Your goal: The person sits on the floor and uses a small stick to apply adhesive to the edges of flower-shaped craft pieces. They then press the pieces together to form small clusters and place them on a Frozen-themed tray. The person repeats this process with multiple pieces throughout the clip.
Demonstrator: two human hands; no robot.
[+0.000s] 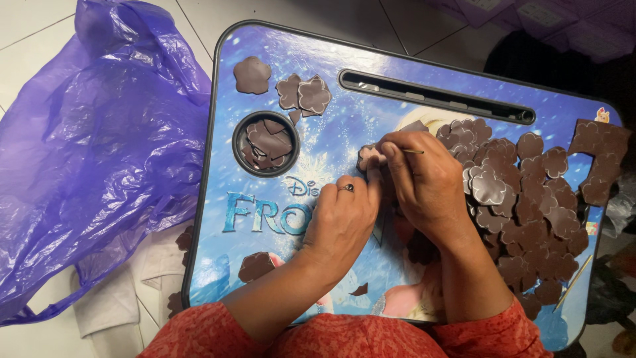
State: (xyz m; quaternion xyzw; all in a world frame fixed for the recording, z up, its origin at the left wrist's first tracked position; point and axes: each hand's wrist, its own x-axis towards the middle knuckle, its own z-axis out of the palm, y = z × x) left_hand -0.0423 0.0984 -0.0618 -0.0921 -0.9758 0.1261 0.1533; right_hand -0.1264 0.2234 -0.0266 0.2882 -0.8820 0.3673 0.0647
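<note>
A blue printed lap tray (pixel 331 132) lies across my lap. My left hand (pixel 341 219), with a ring on one finger, presses a small brown flower-shaped foam piece (pixel 366 156) against the tray. My right hand (pixel 424 182) grips a thin stick tool (pixel 414 152) with its tip at that same piece. A big heap of brown flower cut-outs (pixel 530 205) spreads to the right of my right hand. The two hands touch each other over the piece, which they partly hide.
A round cup recess (pixel 265 143) in the tray holds brown scraps. Loose flower pieces (pixel 303 93) lie at the tray's top left, one more (pixel 256 266) near the front. A long slot (pixel 437 96) runs along the back. A purple plastic bag (pixel 99 146) lies on the floor at left.
</note>
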